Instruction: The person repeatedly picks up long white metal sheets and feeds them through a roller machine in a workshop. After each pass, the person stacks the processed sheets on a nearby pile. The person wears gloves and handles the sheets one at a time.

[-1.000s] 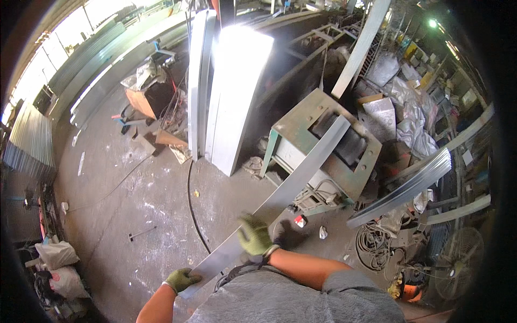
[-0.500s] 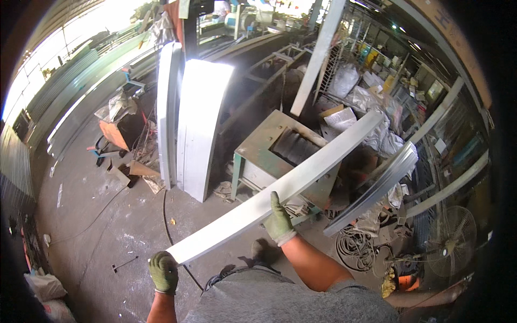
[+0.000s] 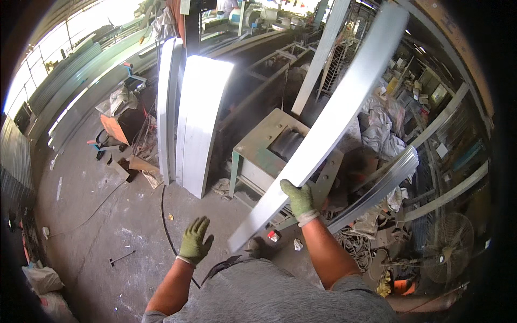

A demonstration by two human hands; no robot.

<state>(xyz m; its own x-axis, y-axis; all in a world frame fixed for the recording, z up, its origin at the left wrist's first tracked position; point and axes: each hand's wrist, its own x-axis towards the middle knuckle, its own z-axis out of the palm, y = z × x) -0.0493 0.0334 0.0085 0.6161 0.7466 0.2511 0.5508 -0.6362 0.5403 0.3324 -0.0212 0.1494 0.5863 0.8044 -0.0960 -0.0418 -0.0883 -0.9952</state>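
My right hand [image 3: 299, 201], in a green work glove, grips a long white metal profile [image 3: 336, 121] near its lower part, the thumb lying over its face. The profile slants steeply, its near end low by my body and its far end up at the top right. My left hand [image 3: 195, 240], gloved the same way, is off the profile with its fingers apart and nothing in it. Just past the profile stands a green-legged metal machine [image 3: 269, 141] with a square opening, partly hidden by it.
Upright white panels [image 3: 202, 124] stand left of the machine. A bundle of metal profiles [image 3: 377, 185] leans at the right, beside a fan [image 3: 448, 247] and coiled cable. A black cable [image 3: 164, 215] crosses the floor, with a small T-shaped tool [image 3: 121, 259] further left.
The profile has swung from a shallow slant to a steep one, its far end rising. My left hand has let go of its near end and opened. My right hand moved slightly right.
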